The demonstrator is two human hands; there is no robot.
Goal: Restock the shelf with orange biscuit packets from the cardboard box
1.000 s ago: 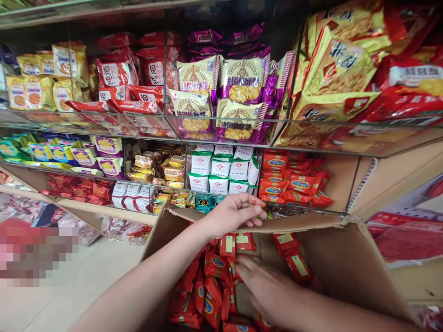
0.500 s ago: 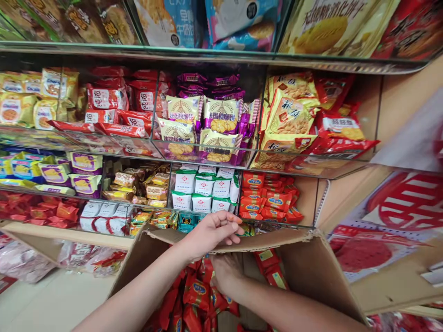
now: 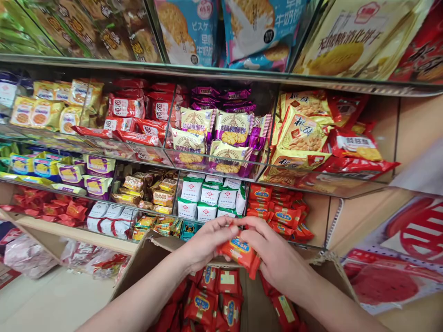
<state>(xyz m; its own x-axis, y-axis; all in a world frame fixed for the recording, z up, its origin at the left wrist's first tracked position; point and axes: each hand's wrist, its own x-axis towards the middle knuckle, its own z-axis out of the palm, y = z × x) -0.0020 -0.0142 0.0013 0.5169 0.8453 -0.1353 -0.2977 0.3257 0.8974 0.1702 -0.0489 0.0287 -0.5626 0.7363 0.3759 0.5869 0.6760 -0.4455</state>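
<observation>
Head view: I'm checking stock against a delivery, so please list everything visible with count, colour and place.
held packet: one, red-orange with a blue label, between both hands above the box.
cardboard box: one, brown, open, bottom centre.
boxed packets: many, red, inside the box.
shelf packets: a stack, red, compartment right of the white packs.
white packs: several, white and green, middle compartment.
biscuit bags: several, purple and yellow, shelf above.
yellow bags: several, yellow, upper right compartment.
left hand: one, gripping the held packet's left end.
right hand: one, gripping its right side.
</observation>
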